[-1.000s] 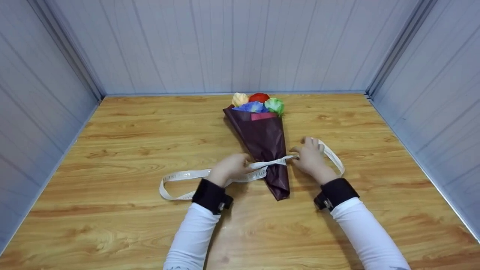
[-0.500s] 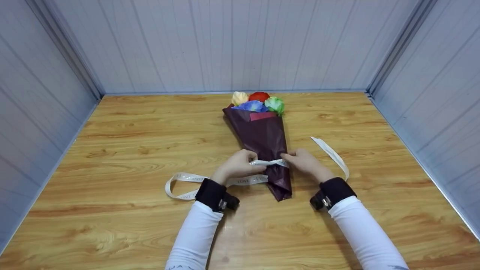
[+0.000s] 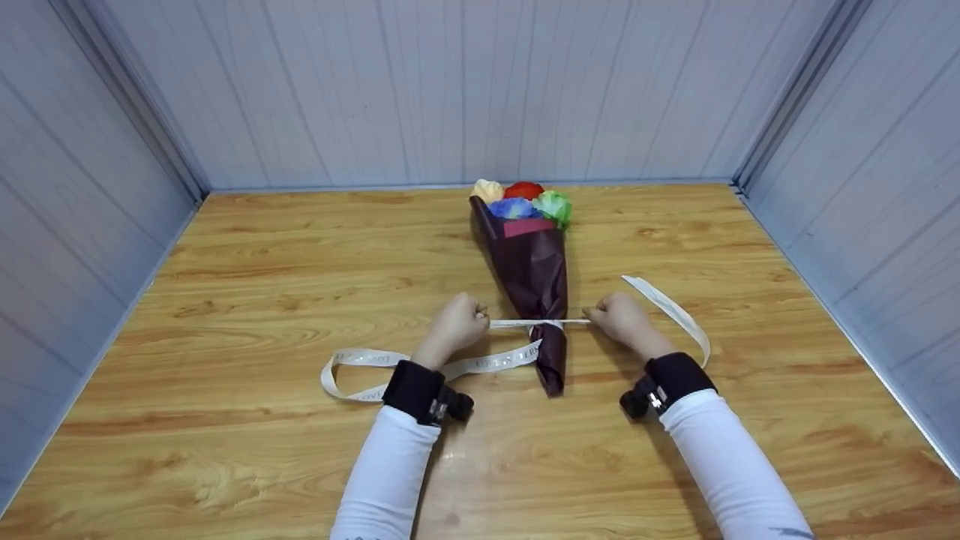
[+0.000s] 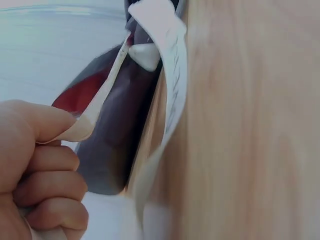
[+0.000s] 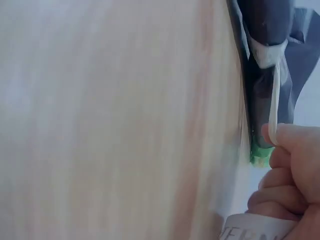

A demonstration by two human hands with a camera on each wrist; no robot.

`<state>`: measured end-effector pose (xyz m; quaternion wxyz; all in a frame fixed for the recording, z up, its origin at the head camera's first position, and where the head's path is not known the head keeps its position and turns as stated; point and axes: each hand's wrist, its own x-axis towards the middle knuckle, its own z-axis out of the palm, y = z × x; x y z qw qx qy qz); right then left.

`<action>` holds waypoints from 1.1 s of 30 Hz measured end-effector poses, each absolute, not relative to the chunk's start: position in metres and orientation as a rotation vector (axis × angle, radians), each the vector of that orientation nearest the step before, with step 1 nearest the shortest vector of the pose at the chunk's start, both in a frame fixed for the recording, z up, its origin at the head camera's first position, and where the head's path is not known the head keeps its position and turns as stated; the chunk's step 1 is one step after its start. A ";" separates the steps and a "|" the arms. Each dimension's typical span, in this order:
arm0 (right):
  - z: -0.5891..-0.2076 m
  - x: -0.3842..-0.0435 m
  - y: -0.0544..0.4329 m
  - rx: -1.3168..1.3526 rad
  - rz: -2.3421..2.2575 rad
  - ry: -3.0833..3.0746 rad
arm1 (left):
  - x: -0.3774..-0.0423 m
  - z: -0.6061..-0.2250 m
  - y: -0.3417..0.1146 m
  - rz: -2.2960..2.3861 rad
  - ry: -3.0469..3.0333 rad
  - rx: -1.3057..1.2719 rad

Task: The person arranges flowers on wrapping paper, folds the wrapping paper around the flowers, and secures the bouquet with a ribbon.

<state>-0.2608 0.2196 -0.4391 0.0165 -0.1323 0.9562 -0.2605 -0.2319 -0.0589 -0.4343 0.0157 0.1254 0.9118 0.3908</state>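
A bouquet in dark maroon wrapping paper lies on the table, its cream, red, blue and green flowers toward the back wall. White printed ribbon circles its narrow lower part and runs taut to both sides. On the left, my left hand pinches one stretch between thumb and curled fingers; the left wrist view shows the ribbon leaving that grip. Across the bouquet, my right hand pinches the other stretch, seen also as ribbon in the right wrist view. How the ribbon crosses at the paper is partly hidden.
A loose ribbon loop lies on the wooden table left of the left wrist. Another ribbon tail curves behind the right hand. Pale panel walls enclose the table at the back and both sides.
Both hands have moved apart after meeting at the bouquet, drawing the ribbon tight. The paper is cinched narrower at the ribbon, and the bouquet top has shifted slightly right.
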 end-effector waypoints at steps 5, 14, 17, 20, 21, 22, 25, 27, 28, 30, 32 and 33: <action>-0.440 -0.261 0.224 -0.392 -0.791 2.971 | -0.232 -0.434 -0.068 1.194 2.814 0.398; -0.440 -0.261 0.227 -0.344 -0.749 2.993 | -0.232 -0.433 -0.078 1.197 2.790 0.347; -0.440 -0.262 0.227 -0.310 -0.745 2.985 | -0.230 -0.431 -0.081 1.250 2.760 0.329; -0.440 -0.261 0.228 -0.278 -0.729 2.982 | -0.228 -0.429 -0.084 1.360 2.650 0.306; -0.441 -0.261 0.229 -0.279 -0.727 2.983 | -0.228 -0.427 -0.084 1.408 2.593 0.298; -0.441 -0.261 0.229 -0.275 -0.721 2.979 | -0.227 -0.426 -0.085 1.458 2.530 0.296; -0.441 -0.261 0.230 -0.278 -0.717 2.976 | -0.227 -0.423 -0.084 1.655 2.287 0.347; -0.442 -0.261 0.231 -0.281 -0.721 2.970 | -0.227 -0.420 -0.083 1.774 2.140 0.416; -0.442 -0.261 0.231 -0.280 -0.722 2.966 | -0.227 -0.419 -0.081 1.833 2.076 0.457; -0.443 -0.261 0.230 -0.284 -0.720 2.960 | -0.228 -0.417 -0.078 1.922 2.004 0.550; -0.443 -0.261 0.229 -0.281 -0.706 2.951 | -0.227 -0.414 -0.074 1.992 1.982 0.635; -0.443 -0.261 0.228 -0.284 -0.698 2.945 | -0.226 -0.413 -0.072 2.028 1.973 0.670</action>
